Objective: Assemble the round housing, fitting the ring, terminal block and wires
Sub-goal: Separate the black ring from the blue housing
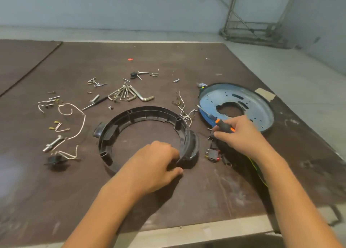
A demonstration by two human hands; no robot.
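Observation:
A black plastic ring (142, 114) lies flat on the brown board in the middle. My left hand (155, 163) grips the ring's near right edge, thumb outside and fingers curled over the rim. My right hand (241, 133) holds a screwdriver (221, 123) with an orange and black handle, its shaft pointing up-left over the edge of the round blue metal plate (249, 105). A small terminal block (212, 154) with red and yellow parts lies between the ring and my right wrist. White wires (184, 111) lie between ring and plate, and more white wires (74, 120) lie to the left.
Several loose screws (97, 83), a bunch of hex keys (129, 95) and metal bolts (53, 143) are scattered over the board's far and left parts. A black knob (56, 160) sits at the left. The board's front edge (179, 227) runs close below my forearms.

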